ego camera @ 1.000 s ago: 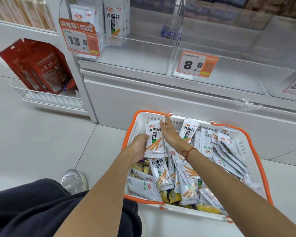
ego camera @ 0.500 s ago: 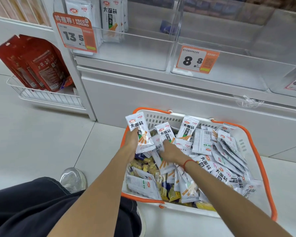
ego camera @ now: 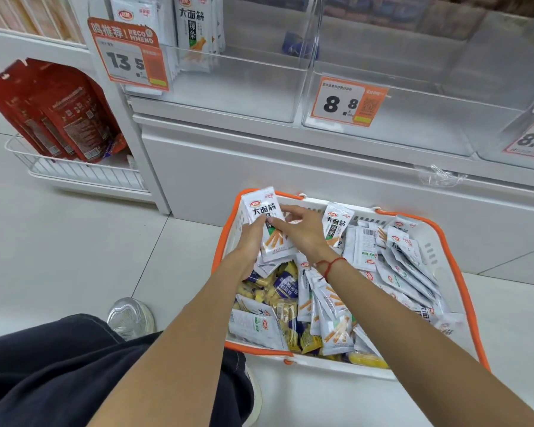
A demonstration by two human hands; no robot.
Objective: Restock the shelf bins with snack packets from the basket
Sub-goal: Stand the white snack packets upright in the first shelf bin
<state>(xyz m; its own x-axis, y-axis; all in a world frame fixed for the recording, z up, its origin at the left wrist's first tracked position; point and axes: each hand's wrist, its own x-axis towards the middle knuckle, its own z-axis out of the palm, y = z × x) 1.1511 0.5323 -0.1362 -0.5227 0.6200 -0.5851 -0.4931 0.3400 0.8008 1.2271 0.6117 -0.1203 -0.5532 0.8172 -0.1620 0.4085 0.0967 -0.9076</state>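
Observation:
A white basket with an orange rim [ego camera: 463,285] stands on the floor below the shelf, filled with several white snack packets [ego camera: 364,245] and small yellow and blue ones [ego camera: 284,291]. My left hand [ego camera: 253,238] grips a small stack of white packets [ego camera: 264,211] at the basket's far left corner. My right hand [ego camera: 302,229] rests its fingers on the front of that same stack. Above, the left clear shelf bin [ego camera: 228,87] holds a few upright white packets [ego camera: 195,29]. The middle bin [ego camera: 429,118] looks bare.
Orange price tags 13.5 [ego camera: 130,57] and 8.8 [ego camera: 347,101] hang on the bin fronts. Red pouches [ego camera: 56,112] stand in a white wire rack [ego camera: 74,174] at the left. My dark trouser leg [ego camera: 59,374] and shoe [ego camera: 130,315] are at the lower left on the tiled floor.
My right hand has come up out of the loose packets and now lies on the stack in my left hand. The stack looks thicker. The view has shifted slightly.

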